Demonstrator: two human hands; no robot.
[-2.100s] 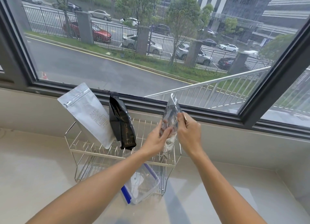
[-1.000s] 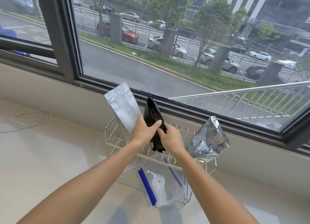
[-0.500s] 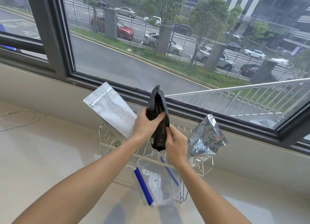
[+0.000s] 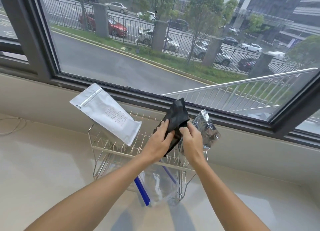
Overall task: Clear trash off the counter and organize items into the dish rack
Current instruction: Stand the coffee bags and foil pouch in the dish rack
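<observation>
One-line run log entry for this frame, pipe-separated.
both hands: left hand and right hand grip black pouch above dish rack | racked: white pouch, silver pouch | lower: clear zip bag

Bright, flat daylight enters through the window (image 4: 155,49) at 12 o'clock; overcast look, no hard sun. The counter (image 4: 43,161) carries a broad pale sheen, strongest at 9 and 4 o'clock. Soft twin shadows of the forearms fall toward 6 o'clock. Silver pouch (image 4: 206,132) shows crinkled specular glints. Wide-angle bending: window frame bows at 10 and 2 o'clock. Street beyond the glass is slightly smeared, hazy; the near hands are reasonably sharp, with mild softness overall.
</observation>
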